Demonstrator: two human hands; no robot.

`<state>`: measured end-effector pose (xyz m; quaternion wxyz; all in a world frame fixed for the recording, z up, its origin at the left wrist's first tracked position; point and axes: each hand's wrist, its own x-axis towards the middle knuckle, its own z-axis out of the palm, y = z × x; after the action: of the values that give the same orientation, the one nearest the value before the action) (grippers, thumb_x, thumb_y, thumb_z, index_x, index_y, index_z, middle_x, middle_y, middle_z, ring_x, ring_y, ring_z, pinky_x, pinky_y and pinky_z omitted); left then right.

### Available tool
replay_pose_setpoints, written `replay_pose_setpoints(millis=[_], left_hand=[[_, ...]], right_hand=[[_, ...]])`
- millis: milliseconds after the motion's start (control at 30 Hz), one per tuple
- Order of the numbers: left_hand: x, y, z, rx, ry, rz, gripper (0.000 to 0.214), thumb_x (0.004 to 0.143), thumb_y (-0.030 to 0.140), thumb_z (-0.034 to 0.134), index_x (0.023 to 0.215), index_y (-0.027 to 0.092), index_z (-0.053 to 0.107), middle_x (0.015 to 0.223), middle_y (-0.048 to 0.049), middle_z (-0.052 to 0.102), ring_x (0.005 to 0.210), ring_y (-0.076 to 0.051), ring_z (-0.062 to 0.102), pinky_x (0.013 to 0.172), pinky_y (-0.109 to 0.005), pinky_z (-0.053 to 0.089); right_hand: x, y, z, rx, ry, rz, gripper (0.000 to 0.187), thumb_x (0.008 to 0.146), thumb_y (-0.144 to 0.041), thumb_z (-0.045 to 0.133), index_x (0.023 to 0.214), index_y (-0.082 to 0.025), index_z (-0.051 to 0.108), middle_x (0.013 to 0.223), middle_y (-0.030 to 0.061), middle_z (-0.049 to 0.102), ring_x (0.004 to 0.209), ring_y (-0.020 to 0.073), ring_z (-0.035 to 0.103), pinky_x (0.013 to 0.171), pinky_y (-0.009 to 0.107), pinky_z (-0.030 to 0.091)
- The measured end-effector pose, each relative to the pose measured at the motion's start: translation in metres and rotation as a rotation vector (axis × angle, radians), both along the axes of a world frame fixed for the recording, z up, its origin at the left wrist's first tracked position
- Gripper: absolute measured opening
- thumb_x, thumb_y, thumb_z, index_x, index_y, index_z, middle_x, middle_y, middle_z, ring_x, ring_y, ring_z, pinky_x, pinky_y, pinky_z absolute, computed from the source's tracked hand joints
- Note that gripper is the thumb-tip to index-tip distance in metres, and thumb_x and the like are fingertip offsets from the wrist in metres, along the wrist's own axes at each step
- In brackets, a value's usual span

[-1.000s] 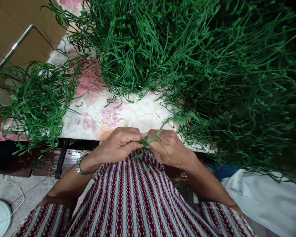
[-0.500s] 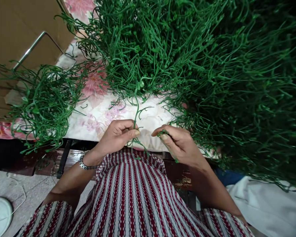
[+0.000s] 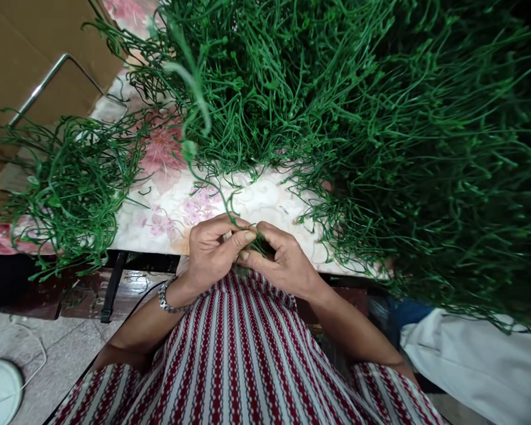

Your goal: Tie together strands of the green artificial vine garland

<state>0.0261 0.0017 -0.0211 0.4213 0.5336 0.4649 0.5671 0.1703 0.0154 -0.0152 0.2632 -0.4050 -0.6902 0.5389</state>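
A thin, curly green stem [image 3: 220, 192], probably of an artificial plant, rises from between my hands. Its pale upper end is smeared by motion. My left hand [image 3: 215, 248], with a metal-link watch band [image 3: 164, 298] at the wrist, pinches the stem low down between thumb and forefinger. My right hand [image 3: 283, 260] meets it there, thumb and forefinger closed on small green strands at the stem's lower part. The fingers partly hide those strands. Both hands are over the near edge of a floral cloth [image 3: 256, 189], just above my striped clothing.
A huge heap of similar green stems [image 3: 283, 88] fills the back and right. A smaller pile [image 3: 75, 189] lies at the left, by a cardboard sheet [image 3: 26, 35] and a bent metal rod [image 3: 44, 85]. Pale fabric [image 3: 473, 354] lies lower right, a round white object [image 3: 0, 389] lower left.
My right hand has moved left to meet my left hand and now grips at the stem's base. The stem's top has swung up and to the left.
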Motion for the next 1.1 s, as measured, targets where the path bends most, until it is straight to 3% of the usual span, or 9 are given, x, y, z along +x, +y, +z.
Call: replay_pose_setpoints(millis=[233, 400, 500, 733, 800, 867, 933, 1033, 1100], left_hand=[[0.01, 0.0, -0.007, 0.001, -0.114, 0.112, 0.011, 0.072, 0.017, 0.065, 0.079, 0.023, 0.071, 0.076, -0.0011, 0.059, 0.073, -0.011, 0.054, 0.062, -0.022, 0.043], [0.018, 0.001, -0.005, -0.076, -0.309, 0.054, 0.007, 0.072, 0.019, 0.065, 0.074, 0.021, 0.071, 0.08, -0.0022, 0.056, 0.079, -0.013, 0.053, 0.07, -0.025, 0.042], [0.015, 0.003, 0.002, -0.145, -0.547, -0.038, 0.008, 0.07, 0.025, 0.066, 0.07, 0.017, 0.069, 0.074, -0.0025, 0.055, 0.073, -0.013, 0.054, 0.066, -0.026, 0.043], [0.004, 0.002, 0.014, -0.49, -0.82, -0.301, 0.018, 0.075, 0.028, 0.06, 0.063, 0.016, 0.054, 0.053, 0.001, 0.047, 0.05, -0.009, 0.043, 0.048, -0.022, 0.034], [-0.004, 0.004, 0.02, -0.461, -0.85, -0.239, 0.022, 0.078, 0.026, 0.056, 0.061, 0.016, 0.048, 0.046, 0.0044, 0.036, 0.043, -0.007, 0.033, 0.046, -0.022, 0.032], [-0.016, 0.009, 0.028, -0.326, -0.851, -0.082, 0.024, 0.08, 0.024, 0.054, 0.059, 0.017, 0.044, 0.044, 0.0073, 0.022, 0.039, -0.005, 0.023, 0.046, -0.021, 0.031], [-0.027, 0.014, 0.034, -0.196, -0.762, 0.018, 0.024, 0.078, 0.024, 0.057, 0.059, 0.017, 0.044, 0.043, 0.008, 0.018, 0.038, -0.005, 0.022, 0.047, -0.022, 0.032], [-0.041, 0.015, 0.038, -0.33, -0.542, -0.072, 0.02, 0.074, 0.027, 0.06, 0.06, 0.016, 0.05, 0.04, 0.0071, 0.026, 0.038, -0.005, 0.029, 0.044, -0.024, 0.029], [-0.053, 0.01, 0.037, -0.332, -0.401, 0.0, 0.015, 0.072, 0.026, 0.062, 0.064, 0.015, 0.057, 0.045, 0.0044, 0.041, 0.039, -0.004, 0.032, 0.042, -0.023, 0.026]], right_hand=[[-0.011, -0.01, -0.007, -0.448, 0.452, -0.053, 0.027, 0.073, -0.04, 0.063, 0.085, -0.017, 0.055, 0.073, -0.0018, 0.048, 0.064, 0.0079, 0.041, 0.058, 0.021, 0.037], [-0.021, -0.015, -0.011, -0.54, 0.63, -0.135, 0.033, 0.07, -0.04, 0.067, 0.095, -0.02, 0.058, 0.077, -0.0017, 0.05, 0.065, 0.0082, 0.044, 0.062, 0.022, 0.039], [-0.014, -0.012, -0.009, -0.455, 0.522, -0.093, 0.027, 0.074, -0.041, 0.062, 0.084, -0.016, 0.057, 0.073, -0.0021, 0.047, 0.065, 0.0074, 0.042, 0.061, 0.021, 0.037], [0.007, -0.005, -0.004, -0.127, 0.187, 0.287, 0.038, 0.088, -0.046, 0.036, 0.067, -0.016, 0.044, 0.059, -0.0044, 0.037, 0.053, 0.006, 0.034, 0.049, 0.02, 0.031], [0.011, -0.008, -0.003, -0.093, 0.168, 0.385, 0.038, 0.09, -0.044, 0.034, 0.068, -0.016, 0.045, 0.057, -0.0045, 0.039, 0.051, 0.0057, 0.036, 0.048, 0.02, 0.032], [0.017, -0.012, -0.001, -0.067, 0.162, 0.442, 0.037, 0.092, -0.041, 0.031, 0.069, -0.016, 0.046, 0.058, -0.0036, 0.043, 0.051, 0.0056, 0.04, 0.049, 0.019, 0.034], [0.025, -0.016, 0.005, 0.021, 0.117, 0.348, 0.033, 0.093, -0.035, 0.029, 0.069, -0.017, 0.044, 0.059, -0.0029, 0.044, 0.051, 0.0059, 0.041, 0.048, 0.02, 0.034], [0.051, -0.015, 0.019, 0.358, -0.19, -0.003, 0.02, 0.089, -0.025, 0.037, 0.072, -0.018, 0.045, 0.061, -0.0013, 0.045, 0.055, 0.0085, 0.042, 0.052, 0.023, 0.035], [0.077, -0.01, 0.027, 0.635, -0.514, -0.227, 0.009, 0.084, -0.023, 0.047, 0.077, -0.018, 0.049, 0.071, 0.0035, 0.053, 0.067, 0.0132, 0.048, 0.063, 0.028, 0.038]])
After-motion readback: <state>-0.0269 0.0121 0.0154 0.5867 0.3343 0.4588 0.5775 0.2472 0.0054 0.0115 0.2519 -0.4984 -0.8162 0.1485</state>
